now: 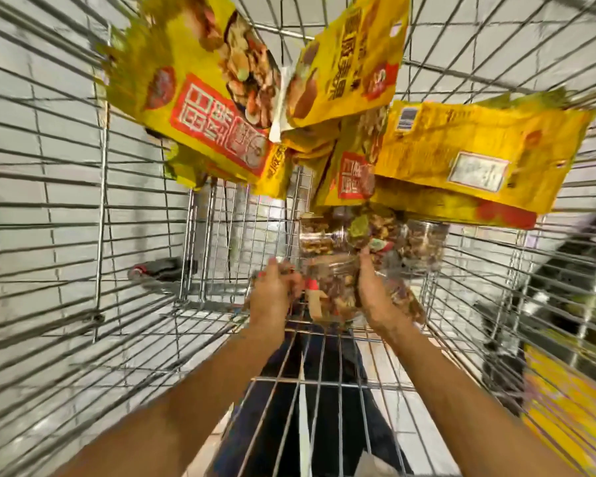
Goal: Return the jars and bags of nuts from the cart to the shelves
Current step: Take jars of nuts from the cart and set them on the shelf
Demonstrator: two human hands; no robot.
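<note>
Bags: at least five yellow ones. The left bag [193, 98], top bag [351, 53] and right bag [479, 146] show plainly, and at least two more are half buried. They overlap, so I cannot give an exact count.
Jars: three, as far as the blur allows: the held jar [334, 294], rear-left jar [320, 232] and rear-right jar [424, 242].
Left hand [272, 297]: my fingers are curled against the held jar's left side.
Right hand [375, 294]: my fingers wrap round the jar's right side.
Materials: the bags are flat glossy pouches with red panels and nut photos. The right bag lies back-up, showing a white label. The jars are clear, round plastic with brown mixed nuts inside.
Where: everything is inside the cart [83, 208]. The bags are piled at the far end, the rear jars sit just under them, and the held jar is nearest me.
Cart: silvery wire grid, both walls and floor.
Room: a pale tiled floor [11, 187] shows through the wire. Blurred yellow goods [565, 425] sit outside the right wall.
</note>
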